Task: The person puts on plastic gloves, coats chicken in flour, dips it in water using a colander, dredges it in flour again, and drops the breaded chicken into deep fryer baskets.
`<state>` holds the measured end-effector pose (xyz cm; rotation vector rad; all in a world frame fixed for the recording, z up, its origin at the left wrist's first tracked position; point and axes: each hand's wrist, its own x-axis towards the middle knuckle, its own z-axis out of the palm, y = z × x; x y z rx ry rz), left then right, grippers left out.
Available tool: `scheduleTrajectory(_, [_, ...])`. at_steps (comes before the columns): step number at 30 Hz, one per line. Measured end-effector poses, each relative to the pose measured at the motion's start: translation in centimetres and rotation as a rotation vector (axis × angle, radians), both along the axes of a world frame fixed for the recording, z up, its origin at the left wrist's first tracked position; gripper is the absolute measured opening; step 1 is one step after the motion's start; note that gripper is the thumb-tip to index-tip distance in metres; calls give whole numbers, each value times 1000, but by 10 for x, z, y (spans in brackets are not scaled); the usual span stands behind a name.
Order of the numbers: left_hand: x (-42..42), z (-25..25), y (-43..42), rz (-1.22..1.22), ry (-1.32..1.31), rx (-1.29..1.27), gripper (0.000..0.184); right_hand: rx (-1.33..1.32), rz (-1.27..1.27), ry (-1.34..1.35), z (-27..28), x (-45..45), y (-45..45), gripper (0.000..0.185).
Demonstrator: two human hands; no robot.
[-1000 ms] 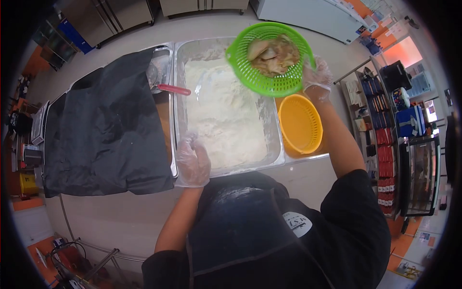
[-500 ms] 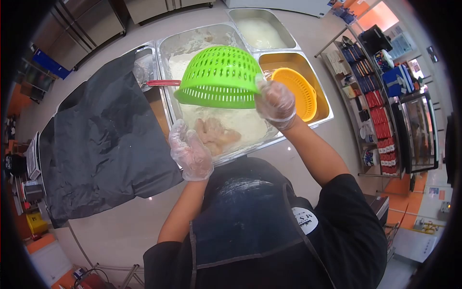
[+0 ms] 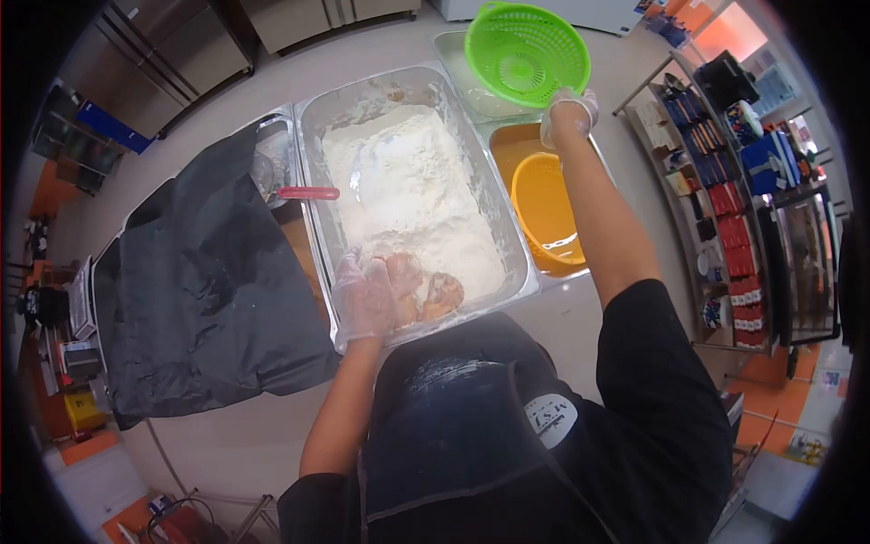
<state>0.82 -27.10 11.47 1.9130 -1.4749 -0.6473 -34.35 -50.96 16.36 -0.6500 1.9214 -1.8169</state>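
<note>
Here, raw meat pieces [image 3: 444, 294] lie in white powder [image 3: 408, 186].
The right hand [image 3: 569, 116] is clamped on the green colander [image 3: 527, 56]; the left hand [image 3: 364, 297] is at the meat pieces, its grip unclear.

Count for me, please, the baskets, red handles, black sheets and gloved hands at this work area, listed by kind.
Baskets: 2 (green basket, yellow basket)
Red handles: 1 (red handle)
Black sheets: 1 (black sheet)
Gloved hands: 2 (left hand, right hand)
Total: 6
</note>
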Motion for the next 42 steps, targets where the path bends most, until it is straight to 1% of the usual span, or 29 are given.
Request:
scheduleTrajectory(2, [-1,8,-21,-18,-114,145,51,182,-40,-61,-5,-5,-24,32])
scheduleTrajectory(5, [-10,1,-59,-20,-214,198,49,196,34,-46,-24,-9,-43,34])
scheduleTrajectory(8, [-11,-20,-97,-44,-392,201,46,87,156,-306,-58,-15,-58,32])
scheduleTrajectory(9, [-11,-26,-111,-93,-411,211,46,90,118,-312,-43,4,-48,31])
scheduleTrajectory(10, [-9,-34,-121,-144,-428,228,46,100,78,-317,-7,41,-20,31])
scheduleTrajectory(11, [-6,-43,-130,-199,-443,247,47,114,36,-321,8,69,-5,30])
scheduleTrajectory(13, [5,-73,-151,-301,-418,293,52,131,515,507,-57,89,-3,28])
scheduleTrajectory(14, [7,-84,-155,-357,-404,312,55,305,763,675,-49,114,0,30])
scheduleTrajectory(15, [5,-86,-155,-328,-397,373,53,473,1012,838,-38,140,1,34])
scheduleTrajectory(17, [1,-78,-159,-271,-390,473,53,617,1108,948,-64,165,9,37])
scheduleTrajectory(18, [4,-86,-160,-271,-410,485,54,645,1207,938,-106,169,7,37])
scheduleTrajectory(19, [10,-101,-160,-271,-429,492,56,670,1304,928,-167,175,4,36])
scheduleTrajectory(20, [14,-113,-159,-272,-446,496,57,594,1380,1080,-245,185,7,36])
scheduleTrajectory(21, [14,-119,-159,-257,-451,518,57,514,1450,1237,-292,192,8,37])
scheduleTrajectory(22, [14,-126,-157,-242,-453,539,57,526,1454,1036,-246,199,33,37])
scheduleTrajectory(23, [14,-131,-152,-226,-450,567,57,539,1456,834,-188,205,72,36])
scheduleTrajectory(26, [37,-119,-136,-473,45,803,56,832,1471,264,-151,205,109,37])
scheduleTrajectory(27, [32,-91,-129,-553,-104,777,55,772,1557,345,-128,199,121,38])
scheduleTrajectory(28, [20,-44,-121,-627,-255,742,54,704,1640,432,-97,188,129,39])
scheduleTrajectory(29, [13,-16,-115,-697,-406,705,54,636,1723,518,-77,177,134,40])
scheduleTrajectory(32, [16,-9,-103,-717,-494,605,54,778,1774,579,-57,156,134,47])
scheduleTrajectory(33, [16,-25,-104,-676,-525,600,56,882,1609,488,-74,150,138,48])
scheduleTrajectory(35, [1,-11,-100,-655,-581,685,56,1050,1260,320,-122,141,145,50])
scheduleTrajectory(36, [-5,-4,-100,-646,-609,720,57,1034,1239,327,-124,144,147,49])
scheduleTrajectory(37, [-3,-18,-95,-681,-593,696,59,1020,1217,334,-123,153,153,49])
scheduleTrajectory(39, [-6,-45,-95,-638,-482,690,63,995,1181,340,-125,178,169,49])
scheduleTrajectory(40, [-7,-48,-93,-620,-429,695,64,986,1164,334,-126,189,177,48])
scheduleTrajectory(41, [-9,-52,-93,-581,-417,663,70,976,1146,323,-127,194,181,48])
scheduleTrajectory(42, [-7,-45,-92,-613,-447,659,71,928,1286,323,-109,188,181,47])
